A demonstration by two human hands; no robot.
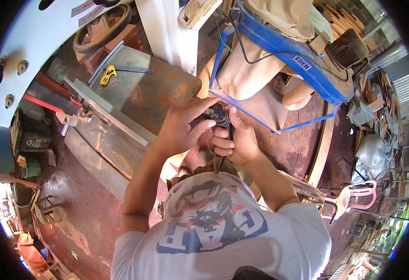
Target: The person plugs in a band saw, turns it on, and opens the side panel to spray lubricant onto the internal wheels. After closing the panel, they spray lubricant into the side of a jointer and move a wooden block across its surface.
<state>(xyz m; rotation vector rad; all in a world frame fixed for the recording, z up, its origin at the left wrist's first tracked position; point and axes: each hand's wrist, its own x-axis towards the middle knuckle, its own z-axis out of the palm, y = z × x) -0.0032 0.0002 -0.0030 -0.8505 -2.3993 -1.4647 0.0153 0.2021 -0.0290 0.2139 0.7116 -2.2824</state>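
Observation:
A small dark object with thin wire-like strands sits between my two hands, in front of my chest. Its kind is hard to make out, as fingers cover much of it. My right hand is closed round its right side and lower part, thumb up along the edge. On the other side, my left hand has thumb and index finger bent about the object's left side, pinching it. A dark strip hangs below the right fingers towards my shirt.
A metal machine table with a yellow-handled tool lies ahead left. Ahead right stands a blue-framed machine with cloth bags and a hose. A white machine fills the upper left. A pink-and-white chair stands right.

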